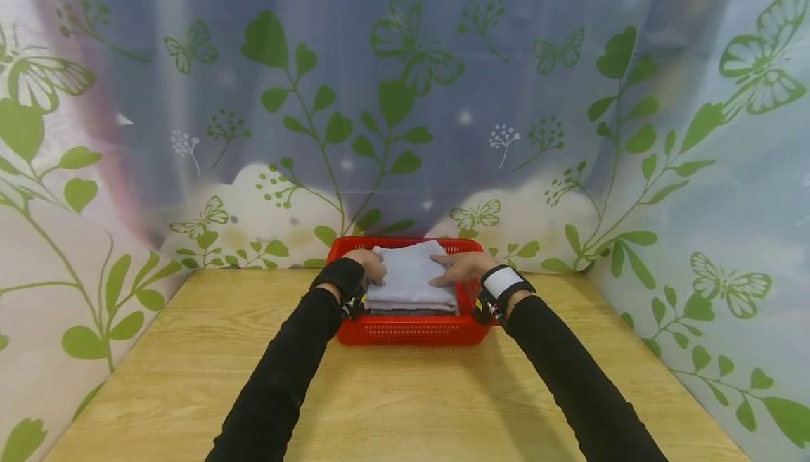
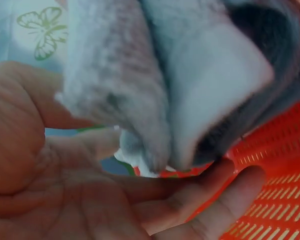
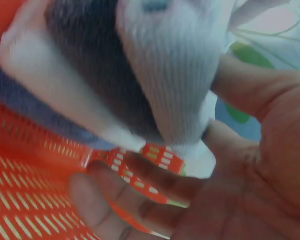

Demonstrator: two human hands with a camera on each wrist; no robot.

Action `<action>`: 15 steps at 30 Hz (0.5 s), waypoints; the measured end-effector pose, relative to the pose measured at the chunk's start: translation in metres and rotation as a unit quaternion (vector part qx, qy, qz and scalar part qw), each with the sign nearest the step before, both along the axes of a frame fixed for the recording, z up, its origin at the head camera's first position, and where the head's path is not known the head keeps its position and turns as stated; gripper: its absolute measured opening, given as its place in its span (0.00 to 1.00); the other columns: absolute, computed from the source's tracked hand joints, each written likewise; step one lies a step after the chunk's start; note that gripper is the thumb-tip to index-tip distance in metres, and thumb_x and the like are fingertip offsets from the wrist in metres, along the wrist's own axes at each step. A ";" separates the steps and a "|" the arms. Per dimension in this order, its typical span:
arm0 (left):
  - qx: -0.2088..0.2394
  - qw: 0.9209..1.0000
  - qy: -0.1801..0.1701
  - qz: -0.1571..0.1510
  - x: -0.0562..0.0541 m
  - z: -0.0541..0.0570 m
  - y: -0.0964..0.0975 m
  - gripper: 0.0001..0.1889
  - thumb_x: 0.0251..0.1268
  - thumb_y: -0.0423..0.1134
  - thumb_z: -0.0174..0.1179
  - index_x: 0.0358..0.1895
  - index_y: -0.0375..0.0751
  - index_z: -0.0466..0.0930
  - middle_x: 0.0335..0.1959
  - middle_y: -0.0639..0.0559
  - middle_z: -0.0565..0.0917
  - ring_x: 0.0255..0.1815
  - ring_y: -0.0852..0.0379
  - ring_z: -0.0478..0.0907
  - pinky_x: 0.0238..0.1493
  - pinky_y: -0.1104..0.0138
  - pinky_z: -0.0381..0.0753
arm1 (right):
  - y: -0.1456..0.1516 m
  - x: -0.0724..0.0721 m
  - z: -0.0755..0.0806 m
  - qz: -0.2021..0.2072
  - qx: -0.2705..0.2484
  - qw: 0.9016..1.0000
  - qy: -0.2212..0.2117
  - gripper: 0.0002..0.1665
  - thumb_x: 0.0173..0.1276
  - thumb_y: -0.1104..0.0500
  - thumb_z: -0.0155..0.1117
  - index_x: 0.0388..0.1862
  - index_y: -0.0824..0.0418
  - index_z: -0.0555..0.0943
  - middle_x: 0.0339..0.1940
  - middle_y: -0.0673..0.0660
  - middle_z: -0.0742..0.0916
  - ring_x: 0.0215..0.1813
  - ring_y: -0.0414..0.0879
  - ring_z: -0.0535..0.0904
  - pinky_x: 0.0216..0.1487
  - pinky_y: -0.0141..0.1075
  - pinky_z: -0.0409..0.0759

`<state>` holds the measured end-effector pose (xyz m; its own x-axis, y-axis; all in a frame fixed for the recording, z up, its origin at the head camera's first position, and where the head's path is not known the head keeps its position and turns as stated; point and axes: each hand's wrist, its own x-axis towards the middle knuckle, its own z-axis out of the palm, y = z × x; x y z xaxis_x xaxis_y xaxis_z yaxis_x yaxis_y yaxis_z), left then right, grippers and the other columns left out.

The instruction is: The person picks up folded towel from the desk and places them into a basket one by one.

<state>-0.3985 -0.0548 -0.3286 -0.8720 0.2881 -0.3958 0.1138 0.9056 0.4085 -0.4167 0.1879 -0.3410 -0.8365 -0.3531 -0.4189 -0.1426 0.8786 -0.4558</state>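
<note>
A stack of folded cloths (image 1: 411, 276) lies in a red plastic basket (image 1: 414, 335), a pale one on top and darker layers below. The left hand (image 1: 370, 265) touches the stack's left edge. On the opposite side, the right hand (image 1: 465, 268) rests its thumb and forefinger on the pale cloth. In the left wrist view, that hand's (image 2: 85, 200) thumb is at the fuzzy pale layer (image 2: 115, 65), and its other fingers extend below toward the basket wall. The right wrist view has grey (image 3: 95, 65) and white layers beside the right hand (image 3: 230, 185), whose lower fingers are extended.
The basket stands at the back of a wood-grain table (image 1: 405, 399). Behind it hangs a curtain (image 1: 354, 188) printed with green leaves and butterflies, which also covers both sides. Dark bands circle both wrists; the right one (image 1: 505, 282) carries a white patch.
</note>
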 end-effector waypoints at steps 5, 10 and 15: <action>0.011 0.999 -0.049 -0.003 -0.026 -0.021 -0.003 0.34 0.77 0.36 0.47 0.82 0.46 0.50 0.86 0.49 0.46 0.86 0.51 0.43 0.63 0.64 0.67 | 0.000 -0.011 -0.001 0.043 0.063 0.997 -0.015 0.48 0.76 0.38 0.56 0.85 0.44 0.46 0.86 0.61 0.51 0.87 0.58 0.44 0.84 0.55 0.50; -0.002 0.998 -0.047 -0.028 -0.070 -0.057 -0.010 0.33 0.74 0.41 0.55 0.80 0.50 0.60 0.85 0.53 0.51 0.79 0.61 0.60 0.52 0.71 0.73 | -0.002 -0.019 -0.001 0.056 0.125 0.990 -0.038 0.49 0.75 0.32 0.53 0.85 0.40 0.42 0.87 0.58 0.46 0.87 0.57 0.41 0.84 0.56 0.48; -0.012 0.999 -0.031 0.030 -0.009 -0.009 -0.002 0.31 0.77 0.41 0.52 0.80 0.47 0.59 0.84 0.49 0.55 0.46 0.60 0.72 0.29 0.71 0.61 | -0.005 -0.022 -0.001 0.073 0.155 0.985 -0.027 0.49 0.75 0.31 0.50 0.85 0.40 0.41 0.87 0.58 0.46 0.87 0.56 0.45 0.84 0.54 0.50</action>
